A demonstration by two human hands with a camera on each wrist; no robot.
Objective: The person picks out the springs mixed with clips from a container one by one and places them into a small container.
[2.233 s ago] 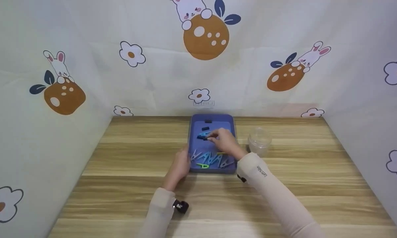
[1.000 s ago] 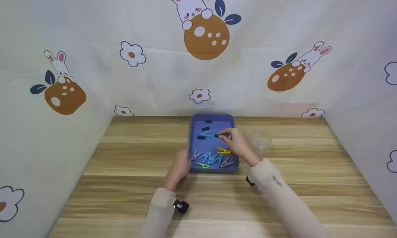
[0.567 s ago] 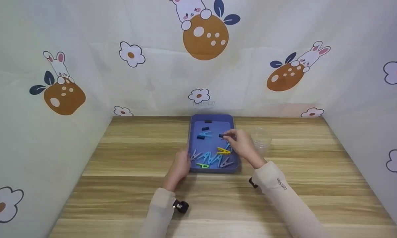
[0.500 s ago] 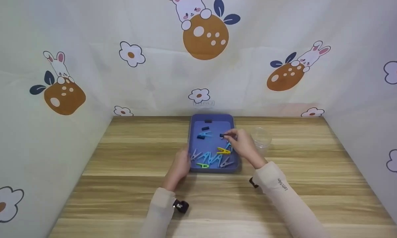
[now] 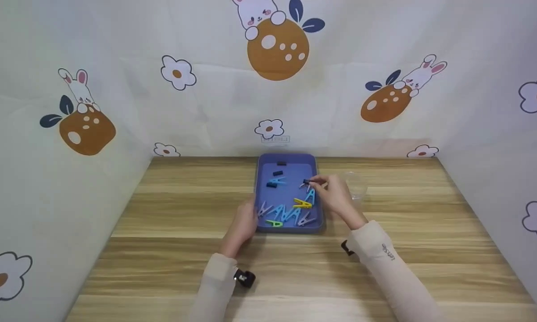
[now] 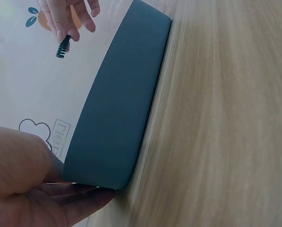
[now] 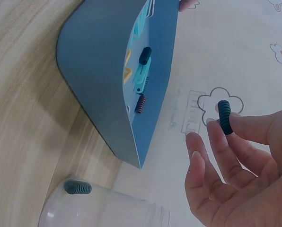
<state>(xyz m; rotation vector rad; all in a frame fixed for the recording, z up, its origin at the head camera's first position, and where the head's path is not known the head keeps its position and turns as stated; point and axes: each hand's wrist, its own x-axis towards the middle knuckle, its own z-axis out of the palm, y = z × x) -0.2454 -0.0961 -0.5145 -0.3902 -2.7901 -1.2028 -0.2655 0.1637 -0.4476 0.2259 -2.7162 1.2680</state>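
My right hand point(image 5: 335, 194) pinches a short dark ribbed cylinder point(image 7: 224, 117) between thumb and fingertips, above the right side of a blue tray point(image 5: 272, 197). The left hand point(image 5: 243, 223) grips that tray at its left side; in the left wrist view its fingers reach under the end of the wall point(image 6: 112, 104). Inside the tray's far half lie three similar dark cylinders, one of them a ribbed cylinder point(image 5: 278, 173), beside a light blue clothespin point(image 5: 277, 180). Nearer lie several more clothespins in blue, grey-purple, a yellow clothespin point(image 5: 302, 203) and a green clothespin point(image 5: 275, 223).
Right of the tray stands a clear plastic jar point(image 5: 359, 185), partly behind the right hand. Another ribbed cylinder point(image 7: 78, 187) shows in it in the right wrist view. A patterned cloth backdrop point(image 5: 214, 112) rises behind the wooden table point(image 5: 183, 205).
My right hand has lifted the ribbed cylinder from beside the blue clothespin and carried it right, toward the tray's right wall, uncovering the yellow and a blue clothespin. The left hand stays put.
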